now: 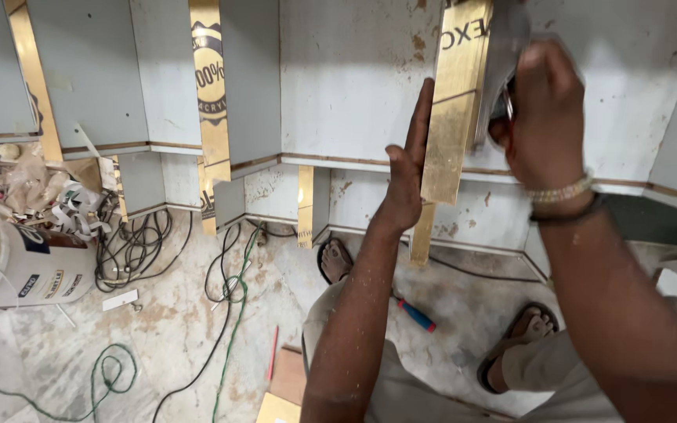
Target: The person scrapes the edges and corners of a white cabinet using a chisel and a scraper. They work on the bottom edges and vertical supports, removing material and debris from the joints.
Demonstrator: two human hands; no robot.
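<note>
From your head camera, your left hand [407,168] is open and flat, fingers straight and pointing to twelve o'clock, pressed edge-on against the left side of the gold strip [452,117] that stands upright on the white panel [346,78]. The strip sits at three o'clock of that hand, touching it, and runs from the top of the view down past your palm. Your right hand [538,113] is curled closed around a metal tool [499,63] whose blade, blurred, lies along the strip's right edge at ten o'clock from the knuckles; a beaded bracelet [559,192] circles that wrist. So the strip lies between your two hands. At nine o'clock from your left hand another gold strip [211,86] runs down a neighbouring panel. On the floor below, at six o'clock, a screwdriver with a blue and red handle [415,315] lies between your sandalled feet, and tangled cables [131,243] and a white bucket [13,266] sit out at eight o'clock.
</note>
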